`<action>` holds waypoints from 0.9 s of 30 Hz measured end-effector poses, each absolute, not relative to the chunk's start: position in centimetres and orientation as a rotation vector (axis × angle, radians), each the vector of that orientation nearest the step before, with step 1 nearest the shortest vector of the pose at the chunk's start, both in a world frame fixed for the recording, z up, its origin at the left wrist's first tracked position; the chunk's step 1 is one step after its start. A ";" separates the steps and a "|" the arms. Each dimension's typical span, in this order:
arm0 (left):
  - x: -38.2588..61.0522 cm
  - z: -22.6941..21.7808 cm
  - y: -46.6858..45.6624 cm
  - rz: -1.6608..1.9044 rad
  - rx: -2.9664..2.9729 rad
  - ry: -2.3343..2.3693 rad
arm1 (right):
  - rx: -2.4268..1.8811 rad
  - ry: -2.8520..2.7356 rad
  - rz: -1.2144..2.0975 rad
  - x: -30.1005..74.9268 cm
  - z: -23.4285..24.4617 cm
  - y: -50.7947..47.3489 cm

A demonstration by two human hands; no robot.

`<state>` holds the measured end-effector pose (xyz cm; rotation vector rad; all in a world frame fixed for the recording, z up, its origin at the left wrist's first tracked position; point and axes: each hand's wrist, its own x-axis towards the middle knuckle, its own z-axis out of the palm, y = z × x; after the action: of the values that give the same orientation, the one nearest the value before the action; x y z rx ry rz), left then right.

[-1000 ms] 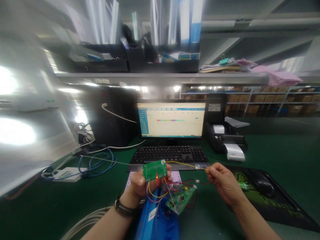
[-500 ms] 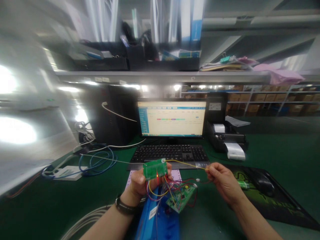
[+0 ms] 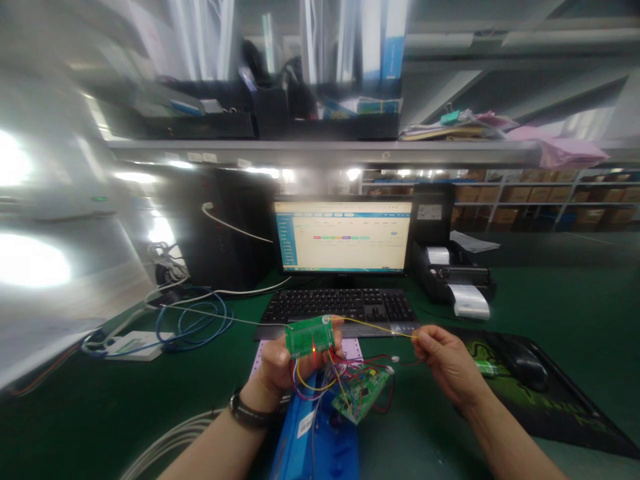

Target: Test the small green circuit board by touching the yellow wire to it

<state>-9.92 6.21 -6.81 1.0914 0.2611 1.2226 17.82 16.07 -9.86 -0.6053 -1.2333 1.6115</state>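
Observation:
My left hand (image 3: 277, 367) is closed around a small green circuit board (image 3: 309, 337) with a lit red light, held upright above the desk. A yellow wire (image 3: 375, 328) runs from the board's right corner to my right hand (image 3: 445, 363), which pinches its far end. Below the board, a bundle of red, yellow and blue wires leads down to a second green circuit board (image 3: 361, 395) tilted on a blue battery pack (image 3: 320, 440).
Behind my hands are a black keyboard (image 3: 340, 307), a lit monitor (image 3: 343, 237) and a label printer (image 3: 457, 280). A black mouse (image 3: 523, 370) lies on a dark mouse mat at right. Blue and white cables (image 3: 185, 320) coil at left. A cluttered shelf hangs overhead.
Both hands with the board and wire have risen very slightly; otherwise nothing has visibly changed.

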 end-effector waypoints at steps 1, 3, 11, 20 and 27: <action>-9.8 -6.7 6.1 1.231 1.095 0.262 | -0.609 -1.239 1.612 17.8 -9.9 16.1; -9.5 -6.5 6.0 1.249 1.099 0.269 | -0.627 -1.246 1.619 17.8 -9.9 16.1; -9.8 -6.9 6.1 1.255 1.099 0.272 | -0.718 -1.336 1.583 17.7 -9.8 16.0; -9.7 -6.6 5.9 1.262 1.090 0.270 | -0.865 -1.552 1.495 17.1 -10.2 16.1; -9.4 -6.4 5.7 1.275 1.072 0.278 | -0.892 -1.702 1.392 17.0 -9.1 15.5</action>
<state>-9.43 5.73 -6.35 1.0718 0.2780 1.2746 17.03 15.47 -9.08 -0.8916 -1.7018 1.3915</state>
